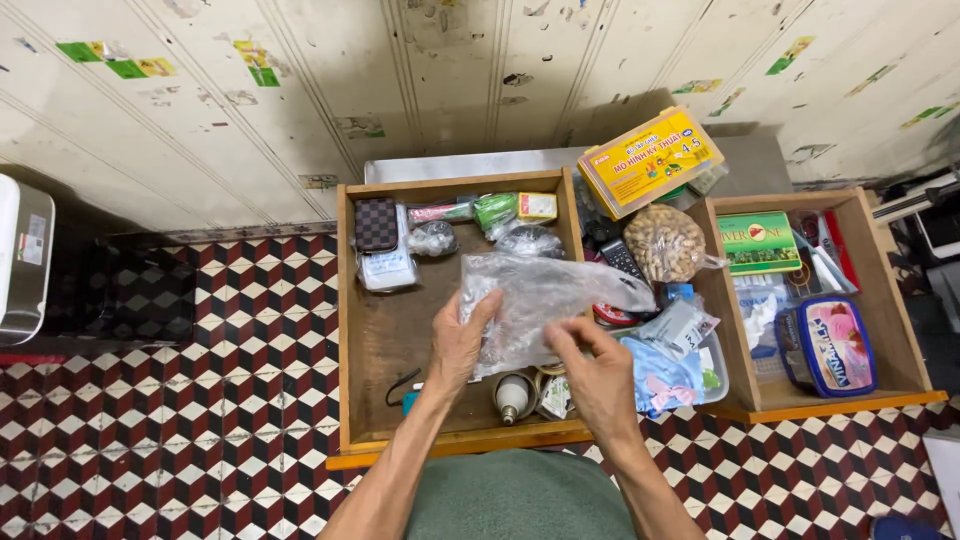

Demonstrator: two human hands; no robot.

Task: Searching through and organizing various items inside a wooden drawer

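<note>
I hold a clear bag (545, 300) over the drawer (348, 330); my left hand (462, 340) and right hand (600, 375) both pinch its edges.

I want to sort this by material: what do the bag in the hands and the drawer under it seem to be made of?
Bag: thin clear plastic film by the look, crinkled and glossy, and you can see through it. Drawer: apparently wood, brown and matt, its floor worn and stained.

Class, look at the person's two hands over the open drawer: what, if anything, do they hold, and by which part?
Both hands hold a clear crumpled plastic bag. The left hand grips its left edge; the right hand pinches its lower right edge.
</note>
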